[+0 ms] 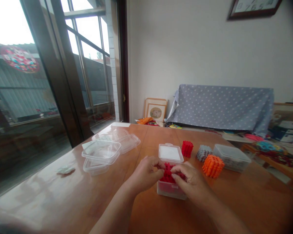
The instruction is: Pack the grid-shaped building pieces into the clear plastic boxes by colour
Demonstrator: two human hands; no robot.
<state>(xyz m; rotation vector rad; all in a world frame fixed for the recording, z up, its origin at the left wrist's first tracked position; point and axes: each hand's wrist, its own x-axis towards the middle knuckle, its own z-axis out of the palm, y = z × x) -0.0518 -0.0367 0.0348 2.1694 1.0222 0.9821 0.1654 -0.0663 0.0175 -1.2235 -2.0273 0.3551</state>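
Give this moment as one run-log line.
left hand: at red pieces | right hand: at red pieces | clear box: open | nearby: orange block, grey block

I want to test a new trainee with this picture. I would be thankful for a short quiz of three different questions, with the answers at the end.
1. True or false: the left hand and the right hand are both at the open box.
2. Outside that box, which block is nearest to the camera?
A) red block
B) orange block
C) grey block
3. What colour are the pieces between the hands?

Key: 1. True. 2. B. 3. Red.
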